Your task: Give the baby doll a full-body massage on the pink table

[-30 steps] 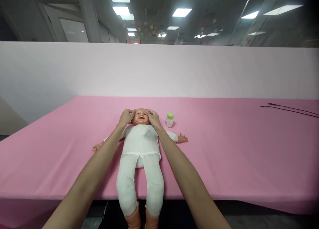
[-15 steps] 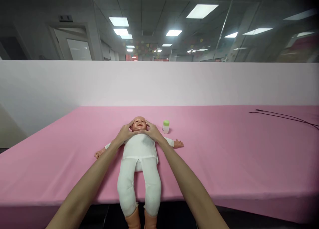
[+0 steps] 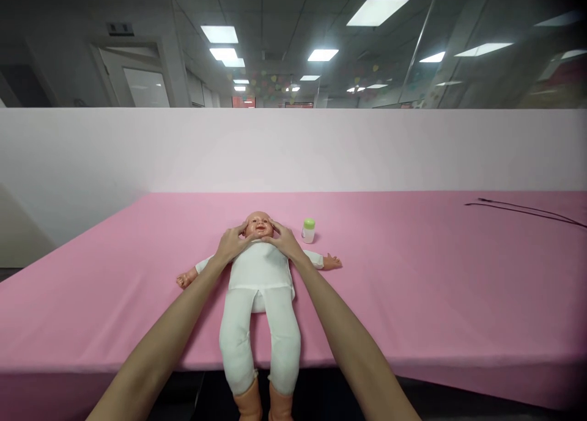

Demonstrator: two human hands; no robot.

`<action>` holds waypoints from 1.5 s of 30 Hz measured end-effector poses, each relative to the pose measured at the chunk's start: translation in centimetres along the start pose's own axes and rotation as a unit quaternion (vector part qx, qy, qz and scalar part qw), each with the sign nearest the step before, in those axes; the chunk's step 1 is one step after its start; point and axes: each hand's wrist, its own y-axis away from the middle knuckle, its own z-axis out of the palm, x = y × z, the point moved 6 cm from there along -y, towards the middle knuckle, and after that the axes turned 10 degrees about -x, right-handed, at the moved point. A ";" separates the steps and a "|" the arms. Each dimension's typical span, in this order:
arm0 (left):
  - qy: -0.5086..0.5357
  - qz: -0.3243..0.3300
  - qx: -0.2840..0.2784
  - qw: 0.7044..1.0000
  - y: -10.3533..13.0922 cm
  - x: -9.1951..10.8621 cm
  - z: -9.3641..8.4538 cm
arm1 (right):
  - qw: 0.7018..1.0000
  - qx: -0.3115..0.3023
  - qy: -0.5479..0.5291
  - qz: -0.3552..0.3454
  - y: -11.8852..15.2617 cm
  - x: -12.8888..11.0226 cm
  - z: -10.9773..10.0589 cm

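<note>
the doll (image 3: 260, 268) lies face up at lower center of the frame, head toward the far edge of the pink cover (image 3: 413, 286). its lower legs extend past the near edge; its feet meet the bottom of the frame. the left hand (image 3: 232, 245) contacts the doll's face at frame left; the right hand (image 3: 285, 242) contacts it at frame right. on each hand, the thumb is spread from the fingers and points inward at the chin; spacing of the other fingers cannot be told. the bottle (image 3: 309, 231) stands upright near the right hand, apart from it. a wide stretch of cover separates the bottle from the black cables (image 3: 518, 209) at right. a narrower band separates the doll's head from the white partition (image 3: 293, 149).
</note>
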 end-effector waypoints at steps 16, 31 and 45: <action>-0.016 -0.014 0.026 0.999 0.2 -0.1 0.2 | 1.000 -0.004 0.010 -0.015 0.1 -0.5 0.4; -0.058 -0.026 -0.079 0.995 2.0 -1.7 0.9 | 0.985 -0.039 0.154 0.062 2.7 -1.9 0.1; -0.092 -0.069 -0.108 0.988 12.8 -8.1 -8.7 | 0.860 -0.042 0.445 0.245 12.9 0.1 -9.7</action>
